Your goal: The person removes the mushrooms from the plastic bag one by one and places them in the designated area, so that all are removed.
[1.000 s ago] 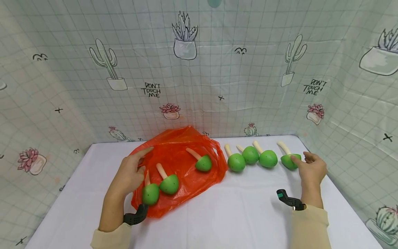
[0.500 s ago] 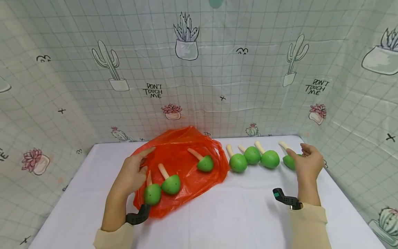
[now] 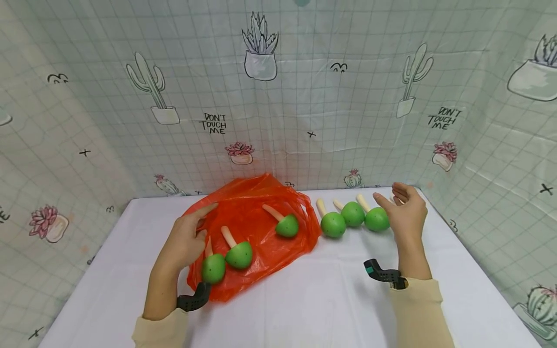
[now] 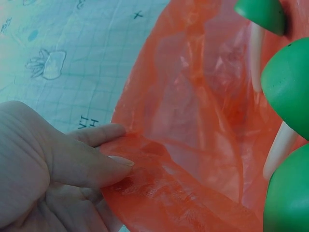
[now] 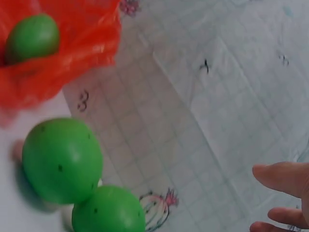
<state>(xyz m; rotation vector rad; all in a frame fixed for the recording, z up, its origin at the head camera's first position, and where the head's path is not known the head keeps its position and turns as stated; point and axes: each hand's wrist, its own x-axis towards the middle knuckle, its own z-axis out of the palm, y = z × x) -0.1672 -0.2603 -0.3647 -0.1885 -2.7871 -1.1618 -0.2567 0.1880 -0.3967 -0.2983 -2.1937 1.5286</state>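
My left hand (image 3: 184, 239) pinches the left edge of a red plastic bag (image 3: 256, 266) between thumb and fingers; the left wrist view shows the thumb on the film (image 4: 154, 179). Inside the open bag lie three toy mushrooms with green caps and pale stems: a left one (image 3: 213, 268), a middle one (image 3: 240, 254) and a right one (image 3: 287, 225). My right hand (image 3: 408, 215) hovers with fingers apart, holding nothing, beside a green mushroom (image 3: 376, 219). It hides most of another mushroom behind it; only a bit of stem shows.
Two more green mushrooms, one nearer the bag (image 3: 332, 224) and one behind (image 3: 353, 214), lie in a row right of the bag. The white tabletop (image 3: 304, 299) meets a cactus-printed cloth wall (image 3: 296, 106) at the back and both sides.
My right hand has lifted off the rightmost mushroom and moved left and farther back, now covering it. My left hand keeps its hold on the bag, and the mushrooms lie as before.
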